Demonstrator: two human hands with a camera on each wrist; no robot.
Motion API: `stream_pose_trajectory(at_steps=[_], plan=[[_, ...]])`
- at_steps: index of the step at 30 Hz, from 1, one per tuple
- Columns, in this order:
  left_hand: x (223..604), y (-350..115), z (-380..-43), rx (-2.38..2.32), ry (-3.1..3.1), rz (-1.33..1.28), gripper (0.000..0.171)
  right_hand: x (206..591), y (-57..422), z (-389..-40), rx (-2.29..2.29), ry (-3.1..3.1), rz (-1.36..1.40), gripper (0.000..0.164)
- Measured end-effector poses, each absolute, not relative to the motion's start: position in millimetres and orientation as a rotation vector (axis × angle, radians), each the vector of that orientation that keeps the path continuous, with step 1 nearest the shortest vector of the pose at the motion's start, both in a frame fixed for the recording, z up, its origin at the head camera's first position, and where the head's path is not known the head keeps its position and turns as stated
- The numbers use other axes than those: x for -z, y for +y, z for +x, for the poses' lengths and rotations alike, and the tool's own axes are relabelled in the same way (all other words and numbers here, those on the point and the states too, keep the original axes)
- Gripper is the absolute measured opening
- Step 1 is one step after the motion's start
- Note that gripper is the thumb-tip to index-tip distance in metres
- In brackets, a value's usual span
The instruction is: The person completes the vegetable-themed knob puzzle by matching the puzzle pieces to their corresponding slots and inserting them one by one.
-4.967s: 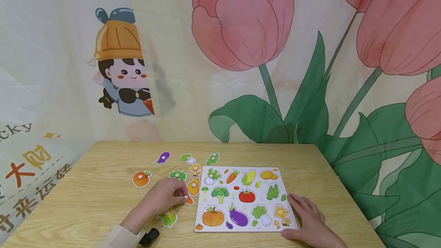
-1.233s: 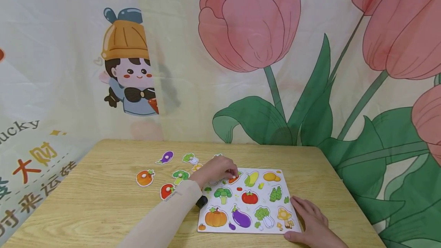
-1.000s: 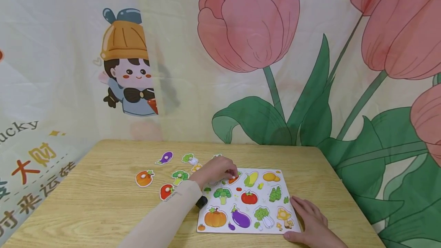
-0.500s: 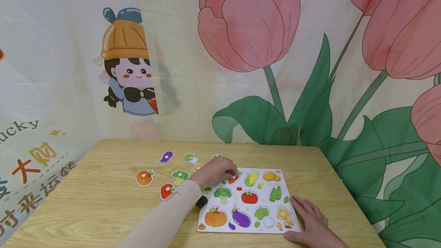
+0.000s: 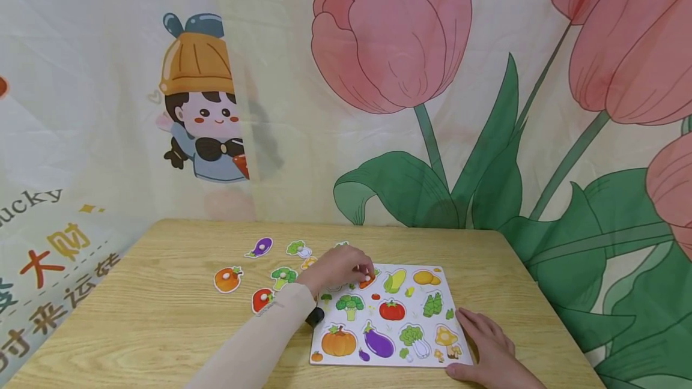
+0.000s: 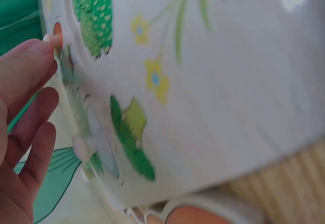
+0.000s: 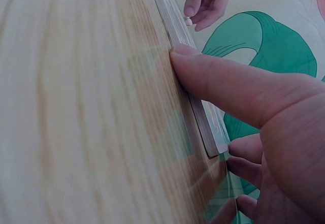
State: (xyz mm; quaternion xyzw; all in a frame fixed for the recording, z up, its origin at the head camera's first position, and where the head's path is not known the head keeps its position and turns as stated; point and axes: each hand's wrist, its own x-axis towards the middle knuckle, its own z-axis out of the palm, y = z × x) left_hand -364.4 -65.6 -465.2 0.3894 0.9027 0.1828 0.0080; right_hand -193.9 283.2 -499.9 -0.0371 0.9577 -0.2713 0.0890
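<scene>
A white vegetable puzzle board (image 5: 373, 336) lies on the table, pictures facing up. My left hand (image 5: 340, 269) reaches over its upper left part and pinches the small knob of a carrot piece (image 5: 367, 281) at the carrot picture in the back row. In the left wrist view, thumb and index finger meet at that pale knob (image 6: 49, 38). My right hand (image 5: 486, 344) holds the board's near right corner, thumb (image 7: 203, 69) against the front edge and fingers on the right edge. The left forearm covers some loose pieces.
Loose knobbed pieces lie left of the board: an eggplant (image 5: 262, 247), a pumpkin (image 5: 227, 279), a cabbage (image 5: 299, 249), a broccoli (image 5: 283, 277) and a tomato (image 5: 262, 299). A black wrist device (image 5: 315, 316) sits by the left sleeve. A printed curtain (image 5: 281, 89) hangs behind the table (image 5: 135, 329).
Since five seconds ago, my left hand has moved right from beside the board, bringing the carrot piece onto it. Over the last second both hands stay nearly still.
</scene>
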Motion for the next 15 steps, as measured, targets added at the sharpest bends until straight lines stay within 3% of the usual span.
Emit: stream_pose_trajectory(at_steps=[15], plan=[[432,-117,-348,-0.64,2.968,1.14,0.017,500,285,-194,0.795,2.834,-0.113,0.114]])
